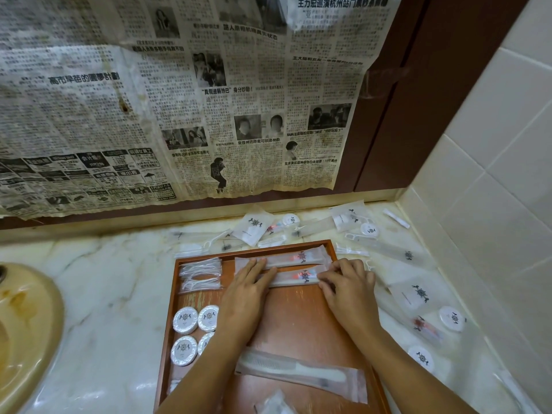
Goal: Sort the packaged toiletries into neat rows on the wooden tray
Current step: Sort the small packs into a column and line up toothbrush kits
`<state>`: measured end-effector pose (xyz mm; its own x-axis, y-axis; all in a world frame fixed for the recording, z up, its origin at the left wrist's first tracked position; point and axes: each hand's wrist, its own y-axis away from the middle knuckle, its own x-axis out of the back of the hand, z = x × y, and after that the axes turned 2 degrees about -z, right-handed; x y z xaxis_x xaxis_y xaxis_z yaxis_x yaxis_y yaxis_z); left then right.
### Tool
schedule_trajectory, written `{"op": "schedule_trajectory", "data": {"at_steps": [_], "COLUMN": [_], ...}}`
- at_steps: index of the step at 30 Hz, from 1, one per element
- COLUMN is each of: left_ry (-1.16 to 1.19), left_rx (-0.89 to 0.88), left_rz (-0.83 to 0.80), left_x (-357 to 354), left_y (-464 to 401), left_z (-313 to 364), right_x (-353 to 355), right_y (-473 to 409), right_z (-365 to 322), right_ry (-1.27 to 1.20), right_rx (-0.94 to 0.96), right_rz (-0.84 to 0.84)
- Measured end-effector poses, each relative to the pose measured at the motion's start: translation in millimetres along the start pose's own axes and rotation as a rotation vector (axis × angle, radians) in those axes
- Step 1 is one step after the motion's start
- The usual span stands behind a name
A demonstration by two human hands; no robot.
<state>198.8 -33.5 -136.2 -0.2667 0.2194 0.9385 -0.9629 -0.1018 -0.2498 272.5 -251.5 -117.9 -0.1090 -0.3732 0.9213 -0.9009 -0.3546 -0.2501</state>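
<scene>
Here, both hands rest on a long toothbrush packet (298,277) lying across the top of the wooden tray (298,318), mid-frame. The left hand (248,289) lies flat, fingers straight, pressing its left end; the right hand (348,282) has curled fingers pinching its right end. A second toothbrush packet (294,258) lies just above. Round soaps (185,319) sit at the tray's left, with a comb packet (298,373) lower down.

Pretty dim, warm yellowish light, maybe from overhead; soft glare on the marble counter (98,282), fisheye bending at edges.
</scene>
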Motion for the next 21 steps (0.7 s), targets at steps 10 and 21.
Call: {"op": "schedule_trajectory", "data": {"at_steps": [10,21], "left_ry": [0.282,0.410], "left_rx": [0.131,0.115], "left_rz": [0.043,-0.230], "left_x": [23.9,62.1], "left_y": [23.6,91.5], "left_z": [6.1,46.2], "right_x": [17.7,42.4], "right_y": [25.4,117.4], "right_z": [-7.0,-27.7], "right_ry": [-0.155,-0.297], "right_rx": [-0.095,-0.084], "right_rz": [0.040,-0.086]}}
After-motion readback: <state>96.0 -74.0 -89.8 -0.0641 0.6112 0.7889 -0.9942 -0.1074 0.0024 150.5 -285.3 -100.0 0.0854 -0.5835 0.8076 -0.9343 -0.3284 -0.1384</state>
